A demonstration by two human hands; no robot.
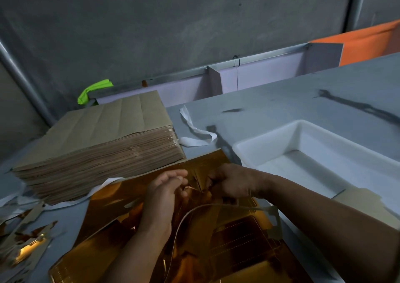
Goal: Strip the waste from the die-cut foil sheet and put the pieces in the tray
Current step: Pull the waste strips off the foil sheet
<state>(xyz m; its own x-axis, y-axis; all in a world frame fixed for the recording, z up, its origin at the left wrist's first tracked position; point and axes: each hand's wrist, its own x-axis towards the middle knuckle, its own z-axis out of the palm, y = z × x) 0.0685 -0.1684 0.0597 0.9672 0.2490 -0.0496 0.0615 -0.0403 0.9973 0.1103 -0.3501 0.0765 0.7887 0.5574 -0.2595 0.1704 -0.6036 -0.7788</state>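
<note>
Peel low along the cuts of the shiny gold die-cut foil sheet [238, 235] just left of the white plastic tray [292, 140], with right hand [229, 183] pinching it and left hand [166, 194] loosely curled (grip unclear).

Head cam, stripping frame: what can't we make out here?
Left hand: whether it pinches foil; fingertips blur into the glare, head view.
Right hand: fingers curl into the gold die-cut foil sheet, but its knuckles hide which bit.
Sheet's near part: under both arms, cut by the bottom edge.
White plastic tray: right end cut by the frame edge, near wall partly behind the right forearm.
Foil-and-card scraps, far left: blurred, cut off.
</note>
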